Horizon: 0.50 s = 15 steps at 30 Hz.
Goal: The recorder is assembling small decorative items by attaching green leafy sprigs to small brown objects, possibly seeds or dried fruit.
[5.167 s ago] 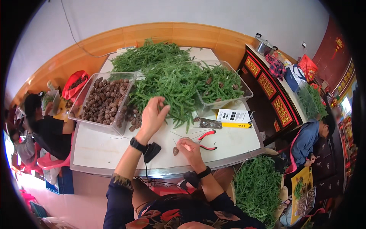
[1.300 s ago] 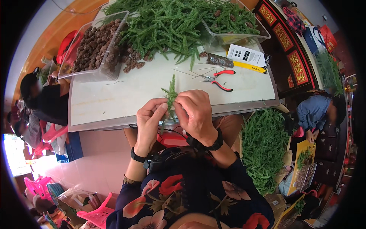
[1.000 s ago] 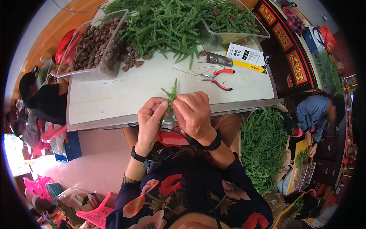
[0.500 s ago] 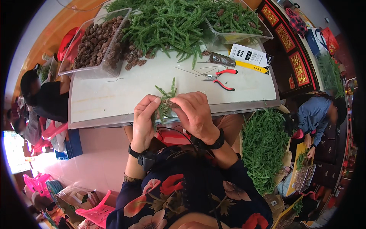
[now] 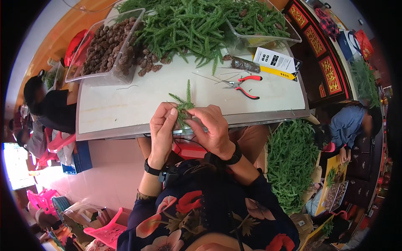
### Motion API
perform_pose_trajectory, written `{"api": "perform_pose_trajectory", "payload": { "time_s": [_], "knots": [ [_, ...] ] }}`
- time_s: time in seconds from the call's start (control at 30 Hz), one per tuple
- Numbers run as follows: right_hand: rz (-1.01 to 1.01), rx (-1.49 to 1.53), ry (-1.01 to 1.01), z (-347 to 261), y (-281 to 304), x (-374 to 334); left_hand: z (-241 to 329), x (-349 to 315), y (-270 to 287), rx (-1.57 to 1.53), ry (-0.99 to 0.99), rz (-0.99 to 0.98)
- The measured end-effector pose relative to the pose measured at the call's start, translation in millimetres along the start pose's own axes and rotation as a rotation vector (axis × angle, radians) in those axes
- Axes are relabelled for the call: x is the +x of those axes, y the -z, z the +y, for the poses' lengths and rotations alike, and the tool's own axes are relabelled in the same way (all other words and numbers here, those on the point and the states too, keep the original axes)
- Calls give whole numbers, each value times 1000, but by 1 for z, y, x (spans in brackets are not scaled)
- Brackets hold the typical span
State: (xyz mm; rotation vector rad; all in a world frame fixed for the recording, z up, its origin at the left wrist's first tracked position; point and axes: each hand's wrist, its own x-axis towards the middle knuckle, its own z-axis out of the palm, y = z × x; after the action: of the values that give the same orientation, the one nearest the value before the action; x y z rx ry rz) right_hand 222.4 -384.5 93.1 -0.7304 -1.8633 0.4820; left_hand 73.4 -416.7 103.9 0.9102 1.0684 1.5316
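One green sprig (image 5: 183,107) is pinched in the left hand (image 5: 162,127) by the table's near edge (image 5: 104,133), likely so it won't wiggle, while the right hand (image 5: 214,130) touches it, finger grip unclear.

A white-topped table (image 5: 138,111) is spanning the frame's upper centre; on it, a clear bin (image 5: 106,79) of pinecones (image 5: 109,46) is standing upper left, green sprigs (image 5: 188,31) are lying heaped top centre, and red-handled pliers (image 5: 238,84) are resting right of centre.
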Motion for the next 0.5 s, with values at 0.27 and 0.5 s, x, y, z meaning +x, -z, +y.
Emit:
{"api": "perform_pose_trajectory", "payload": {
  "time_s": [0.27,0.5],
  "knots": [
    [28,61,-5,4,9,-1,-5,0,-6,271,-95,28],
    [52,80,-30,-1,7,-4,4,-3,-13,434,-158,54]
  ]
}}
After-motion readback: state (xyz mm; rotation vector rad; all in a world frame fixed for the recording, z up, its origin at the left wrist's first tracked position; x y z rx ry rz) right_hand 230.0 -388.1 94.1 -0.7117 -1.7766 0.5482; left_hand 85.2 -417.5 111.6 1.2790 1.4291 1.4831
